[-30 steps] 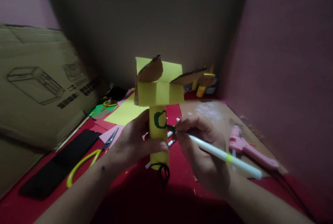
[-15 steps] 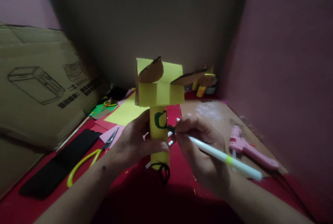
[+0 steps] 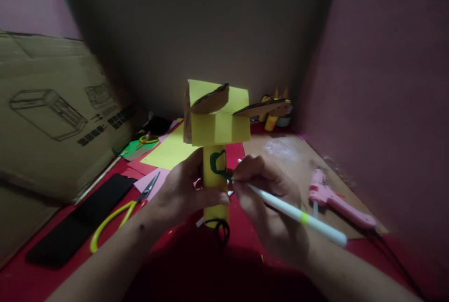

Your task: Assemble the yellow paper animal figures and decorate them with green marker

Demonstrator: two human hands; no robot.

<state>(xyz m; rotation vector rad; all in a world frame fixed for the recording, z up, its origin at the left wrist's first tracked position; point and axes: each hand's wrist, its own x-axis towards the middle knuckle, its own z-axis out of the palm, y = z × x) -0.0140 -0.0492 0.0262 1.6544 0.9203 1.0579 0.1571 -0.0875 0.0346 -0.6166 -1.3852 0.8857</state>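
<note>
My left hand (image 3: 189, 185) is wrapped round a yellow paper tube figure (image 3: 214, 178), its thumb across the front. The figure has a boxy yellow top (image 3: 220, 128) with two brown cardboard ear-shaped pieces, and a black curled loop (image 3: 221, 232) at the bottom. A dark green rounded outline (image 3: 214, 164) is drawn on the tube. My right hand (image 3: 266, 194) pinches a white marker (image 3: 280, 203) with a yellow-green band. Its green tip meets the tube's right side at the outline's lower edge.
Yellow-handled scissors (image 3: 112, 222) and a black flat slab (image 3: 80, 220) lie at left, before a large cardboard box (image 3: 52, 128). A pink glue gun (image 3: 333, 201) rests on a brown board (image 3: 301, 152) at right. Yellow paper (image 3: 168, 147) and small yellow figures (image 3: 271, 121) are farther back.
The marker tip has moved slightly down along the outline, adding green at its lower right. The figure has shifted a little right and its top has tilted.
</note>
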